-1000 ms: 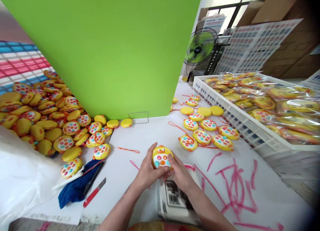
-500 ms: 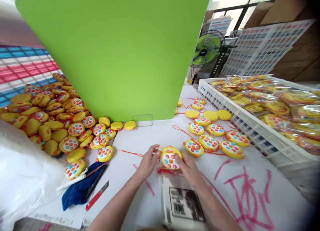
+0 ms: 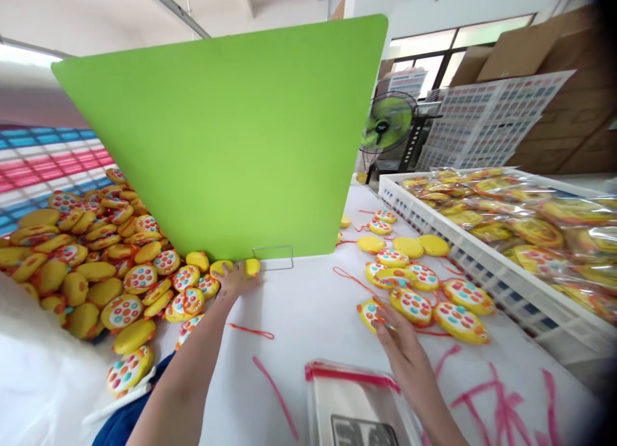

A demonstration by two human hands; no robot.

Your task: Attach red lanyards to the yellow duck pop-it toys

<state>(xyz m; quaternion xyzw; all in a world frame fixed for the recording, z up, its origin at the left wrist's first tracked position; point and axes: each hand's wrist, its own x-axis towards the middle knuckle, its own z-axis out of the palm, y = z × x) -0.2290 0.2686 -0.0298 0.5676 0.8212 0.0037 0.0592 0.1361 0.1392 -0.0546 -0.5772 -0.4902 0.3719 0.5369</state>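
Observation:
My left hand [image 3: 236, 280] reaches to the foot of the green board, fingers spread over yellow oval toys. One plain-backed yellow toy [image 3: 252, 267] shows beside its fingers. My right hand [image 3: 400, 337] is at the right-hand group, its fingertips on a yellow animal-shaped toy [image 3: 369, 313] with coloured dots on a white face; the fingers partly cover it. Just beyond, a similar toy [image 3: 395, 278] rests tilted against its neighbours. Between my arms lies a clear bag with a red zip strip [image 3: 354, 375] and a printed label.
The green board [image 3: 226, 150] stands upright ahead, with a wire stand [image 3: 274, 258] at its foot. A heap of loose toys [image 3: 96, 272] fills the left. At right, a white crate [image 3: 453, 247] holds bagged toys. A red cord [image 3: 250, 331] lies on the white table.
The toy both hands held is out of them; another toy now lies in the right-hand group. My left hand has moved forward-left to the board, my right hand to the right. The view has tilted up.

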